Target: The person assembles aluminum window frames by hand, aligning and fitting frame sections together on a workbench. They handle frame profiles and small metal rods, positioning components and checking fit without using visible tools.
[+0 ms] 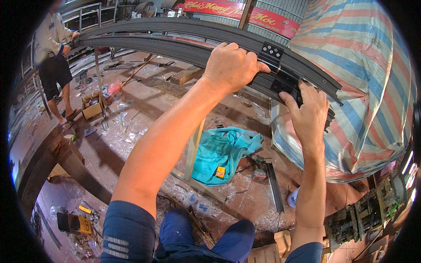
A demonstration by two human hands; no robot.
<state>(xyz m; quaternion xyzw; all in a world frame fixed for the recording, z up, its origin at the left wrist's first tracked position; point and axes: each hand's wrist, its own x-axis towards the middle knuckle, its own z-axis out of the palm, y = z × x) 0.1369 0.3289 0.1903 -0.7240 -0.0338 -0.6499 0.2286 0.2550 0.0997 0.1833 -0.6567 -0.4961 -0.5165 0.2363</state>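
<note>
Two long dark grey metal profiles run side by side across the upper view, the far profile [175, 28] and the near profile [162, 50]. Near their right end sits a black hinge [272, 51], one plate with several round screw heads on the far profile, the other on the near one. My left hand [232, 68] is closed over the near profile, thumb pointing right toward the hinge. My right hand [308, 107] grips the hinge's near plate between thumb and fingers; its fingers partly hide that plate and the profile's end.
Far left, a person [55, 57] stands with hands at the profiles' other end. A striped tarpaulin [351, 79] covers something large at right. On the littered floor lie a teal cloth [219, 153], a yellow tape measure [220, 172], a cardboard box [92, 107] and a short dark profile [274, 187].
</note>
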